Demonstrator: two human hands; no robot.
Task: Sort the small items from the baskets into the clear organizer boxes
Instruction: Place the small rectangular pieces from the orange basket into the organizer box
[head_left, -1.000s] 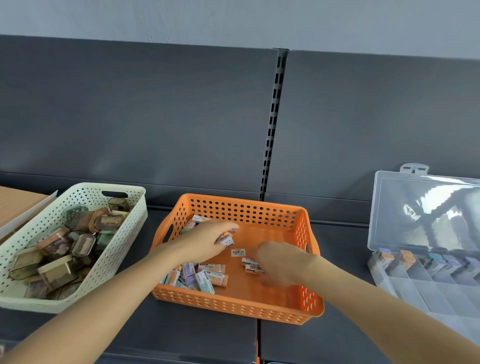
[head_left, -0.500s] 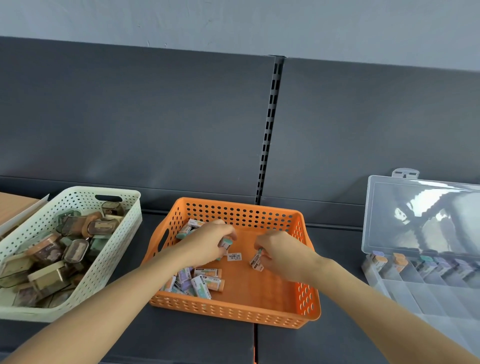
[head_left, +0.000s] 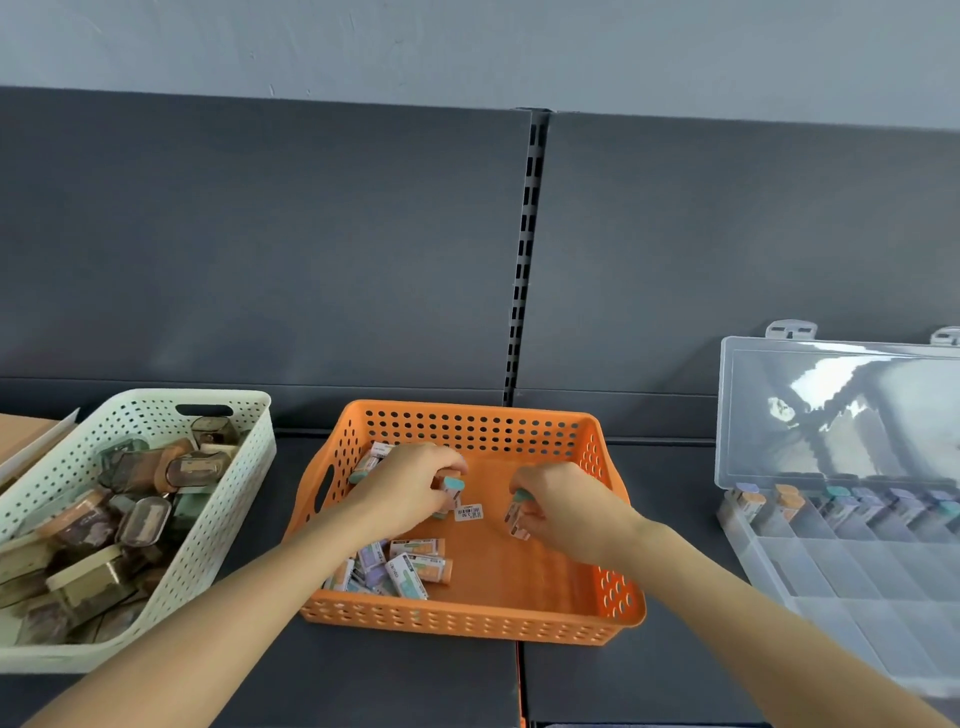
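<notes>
Both hands were inside the orange basket (head_left: 467, 411) at the middle of the shelf (head_left: 395, 686). The left hand (head_left: 410, 488) gripped a teal-capped item (head_left: 453, 488), and the right hand (head_left: 563, 506) pinched another small item (head_left: 516, 514). Loose items (head_left: 402, 566) lay in the basket's near left corner. The clear organizer box (head_left: 831, 577) stood open at the shelf's right edge.

The right hand (head_left: 561, 512) no longer lies flat on the floor of the orange basket (head_left: 467, 618). It is now raised a little and pinches a teal-tipped piece (head_left: 517, 512) that was under it before. The left hand (head_left: 410, 488), earlier reaching with straighter fingers, now curls around a second teal-tipped piece (head_left: 451, 491).
</notes>
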